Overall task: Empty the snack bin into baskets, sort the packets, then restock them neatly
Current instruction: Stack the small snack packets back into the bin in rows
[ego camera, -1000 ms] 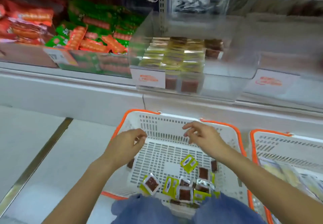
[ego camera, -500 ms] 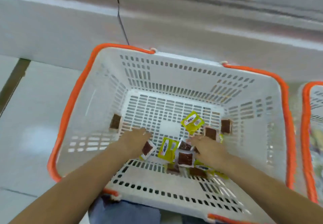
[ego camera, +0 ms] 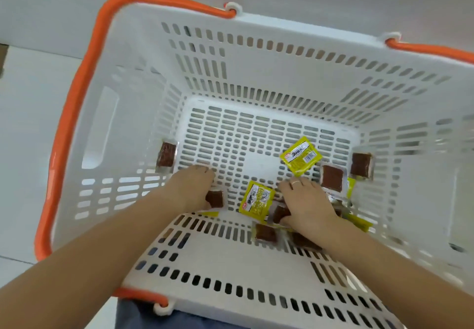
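Head view is looking straight down into the white basket [ego camera: 256, 54] with its orange handles [ego camera: 74, 103], and small snack packets are lying scattered on its slotted bottom: brown squares in clear wrap, yellow ones printed side up. Left hand [ego camera: 191, 190] is sitting at seven o'clock, its grip pinching a brown packet [ego camera: 215, 198]. Right hand [ego camera: 306, 207] is pressing down at five o'clock, fingers curling onto another brown packet [ego camera: 280, 213] beside a yellow packet [ego camera: 256, 201]. One stray brown packet [ego camera: 166, 157] is leaning on the wall at nine o'clock. Pale floor [ego camera: 23, 133] is showing outside.
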`<state>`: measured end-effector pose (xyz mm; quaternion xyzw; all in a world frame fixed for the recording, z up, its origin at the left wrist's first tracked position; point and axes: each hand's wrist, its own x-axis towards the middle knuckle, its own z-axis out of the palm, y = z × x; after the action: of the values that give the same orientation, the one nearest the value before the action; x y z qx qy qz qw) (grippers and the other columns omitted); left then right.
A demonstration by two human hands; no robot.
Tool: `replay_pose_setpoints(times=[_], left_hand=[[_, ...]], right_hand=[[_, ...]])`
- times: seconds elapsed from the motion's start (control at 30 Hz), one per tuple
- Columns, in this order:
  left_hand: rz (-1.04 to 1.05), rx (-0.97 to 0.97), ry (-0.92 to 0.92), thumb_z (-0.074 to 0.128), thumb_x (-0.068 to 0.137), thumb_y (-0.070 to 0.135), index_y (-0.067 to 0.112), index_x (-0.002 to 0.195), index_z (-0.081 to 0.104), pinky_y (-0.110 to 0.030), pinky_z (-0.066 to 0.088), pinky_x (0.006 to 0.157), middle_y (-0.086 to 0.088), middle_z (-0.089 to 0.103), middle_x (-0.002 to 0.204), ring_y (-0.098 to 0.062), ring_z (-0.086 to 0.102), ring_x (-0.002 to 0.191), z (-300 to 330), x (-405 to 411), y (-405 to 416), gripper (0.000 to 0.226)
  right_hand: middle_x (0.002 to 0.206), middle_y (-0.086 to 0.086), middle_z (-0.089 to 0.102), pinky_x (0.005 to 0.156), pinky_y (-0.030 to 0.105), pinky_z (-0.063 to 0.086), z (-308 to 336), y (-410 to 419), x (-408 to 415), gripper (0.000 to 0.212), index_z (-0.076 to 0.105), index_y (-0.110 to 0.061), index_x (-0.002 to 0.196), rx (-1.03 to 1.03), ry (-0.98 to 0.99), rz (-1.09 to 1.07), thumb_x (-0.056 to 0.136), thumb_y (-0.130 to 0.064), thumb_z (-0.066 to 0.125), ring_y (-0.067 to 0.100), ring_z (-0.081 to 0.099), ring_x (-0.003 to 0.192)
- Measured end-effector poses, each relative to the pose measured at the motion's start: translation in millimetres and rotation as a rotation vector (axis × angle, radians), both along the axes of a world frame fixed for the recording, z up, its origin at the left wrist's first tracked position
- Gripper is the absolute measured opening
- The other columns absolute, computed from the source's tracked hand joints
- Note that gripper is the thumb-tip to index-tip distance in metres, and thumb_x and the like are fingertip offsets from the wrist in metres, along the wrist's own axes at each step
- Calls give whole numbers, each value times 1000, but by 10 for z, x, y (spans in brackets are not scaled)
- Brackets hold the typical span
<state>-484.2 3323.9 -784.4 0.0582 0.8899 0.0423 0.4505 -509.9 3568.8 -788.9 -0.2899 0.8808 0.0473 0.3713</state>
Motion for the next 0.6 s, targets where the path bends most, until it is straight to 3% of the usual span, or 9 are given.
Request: replay_pose_setpoints(times=[0.07,0.13,0.27,0.4,0.47,0.53,0.6], left_hand=[[56,34,-66,64,87,26,13,113,48,-30,46,84,-4,57,117,-21,54,106,-3,-22,16,34],[85,79,-142,62,88,22,14,110,49,-27,43,78,-4,58,114,-20,55,103,48,-75,24,26],[351,287,-123,58,93,23,20,94,54,-27,40,71,2,59,96,-18,56,90,272,-340,-10,5],[726,539,15,55,95,20,18,121,56,-33,48,78,0,60,111,-21,61,97,535,-627,147,26],[912,699,96,59,93,15,18,118,59,-23,51,73,1,63,105,-14,62,90,629,-699,253,25],[1056,786,132,64,90,19,22,105,65,-16,49,65,5,68,92,-7,62,78,657,-716,322,15],[1220,832,124,68,86,23,25,98,67,-23,51,70,6,71,91,-7,66,82,641,-688,365,12]], right_hand=[[110,3,49,81,32,39,35,44,-100,38,51,-21,105,-11,-143,-84,80,-43,69,23,49,108],[92,0,44,66,31,35,105,92,-194,31,44,-21,83,-88,-240,-214,81,-38,70,22,50,90],[75,2,44,59,30,29,292,139,-449,34,51,-4,87,-301,-323,-494,86,-35,66,19,44,70],[71,13,49,53,22,39,381,142,-590,36,50,4,86,-541,-399,-807,87,-28,67,19,49,56],[84,18,63,67,29,49,381,153,-590,26,59,0,91,-674,-461,-1014,88,-24,67,25,63,72],[93,5,72,81,38,50,408,160,-581,5,69,-18,93,-788,-513,-1255,89,-19,66,25,67,91],[88,-3,74,75,32,53,420,172,-572,9,69,-22,91,-908,-585,-1461,88,-15,65,15,69,86]])
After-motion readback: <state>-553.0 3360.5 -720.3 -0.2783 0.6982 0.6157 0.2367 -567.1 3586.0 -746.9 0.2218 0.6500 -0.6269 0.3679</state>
